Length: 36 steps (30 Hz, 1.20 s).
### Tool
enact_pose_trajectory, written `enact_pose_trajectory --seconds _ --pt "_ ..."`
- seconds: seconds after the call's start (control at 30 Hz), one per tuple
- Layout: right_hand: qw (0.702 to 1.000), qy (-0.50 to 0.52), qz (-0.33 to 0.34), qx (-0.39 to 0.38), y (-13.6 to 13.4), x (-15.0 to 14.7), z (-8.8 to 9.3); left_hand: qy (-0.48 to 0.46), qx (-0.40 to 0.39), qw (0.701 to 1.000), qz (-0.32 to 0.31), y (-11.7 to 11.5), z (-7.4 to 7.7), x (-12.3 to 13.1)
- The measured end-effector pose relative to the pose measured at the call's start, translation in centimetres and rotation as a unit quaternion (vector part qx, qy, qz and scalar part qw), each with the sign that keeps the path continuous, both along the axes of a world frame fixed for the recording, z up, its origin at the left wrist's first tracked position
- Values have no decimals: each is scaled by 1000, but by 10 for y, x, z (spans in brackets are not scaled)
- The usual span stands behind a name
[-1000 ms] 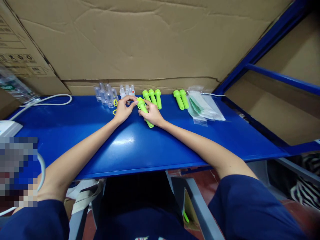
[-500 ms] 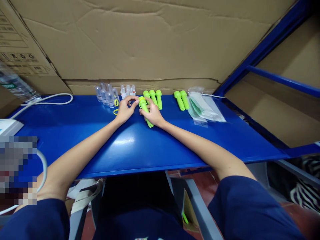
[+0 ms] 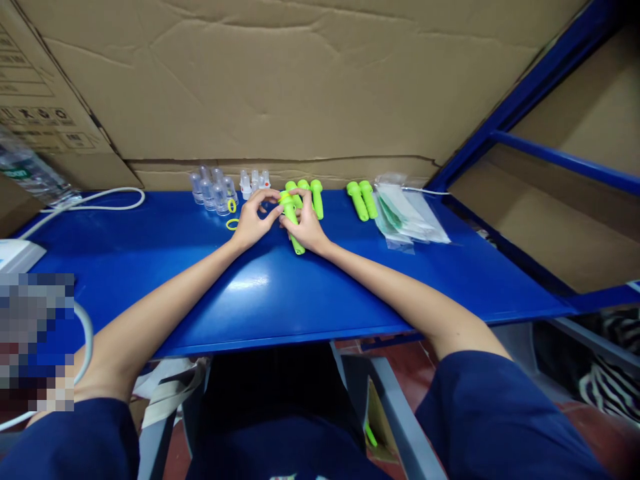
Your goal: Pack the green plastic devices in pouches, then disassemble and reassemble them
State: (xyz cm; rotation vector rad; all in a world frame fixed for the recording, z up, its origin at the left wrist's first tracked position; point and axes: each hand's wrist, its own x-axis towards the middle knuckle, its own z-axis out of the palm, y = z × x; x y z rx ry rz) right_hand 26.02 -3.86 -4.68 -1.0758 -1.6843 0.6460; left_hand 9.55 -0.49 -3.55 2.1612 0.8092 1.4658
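A lime-green flashlight (image 3: 294, 230) is held tilted above the blue table, its head pointing away from me. My right hand (image 3: 307, 227) wraps around its barrel from the right. At the head, the fingers of my left hand (image 3: 254, 219) pinch a yellow ring (image 3: 285, 196) that sits against the rim; the fingertips partly cover it. Two more yellow rings are left of my left hand: one leans on the clear caps (image 3: 221, 200), and another loose ring (image 3: 233, 225) lies flat. Several green flashlights (image 3: 317, 200) stand behind my right hand.
Small white-and-clear parts (image 3: 245, 185) stand behind my left hand. Two green flashlights (image 3: 357, 201) and plastic bags (image 3: 413, 213) lie to the right. At the left are a white cable (image 3: 115, 205), a bottle (image 3: 35, 170) and a white device (image 3: 20, 255). Cardboard (image 3: 275, 93) walls the back.
My left fingers have closed in around the flashlight's head, with the thumb moved slightly right. The flashlight stays in my right hand, almost unmoved.
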Motion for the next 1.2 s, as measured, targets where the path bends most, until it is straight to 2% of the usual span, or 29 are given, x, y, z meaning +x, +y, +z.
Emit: enact_pose_trajectory --seconds 0.27,0.53,0.8,1.2 --pt "1000 -29 9 -1 -2 -1 5 4 24 1000 20 -3 1 1" --pt "999 -38 20 -7 -7 -1 5 -7 -3 1000 11 0 0 1" --pt "998 44 25 22 3 -1 -3 30 28 999 -13 -4 0 2" --pt "996 85 26 18 6 -3 -4 38 48 998 -15 -3 -1 2"
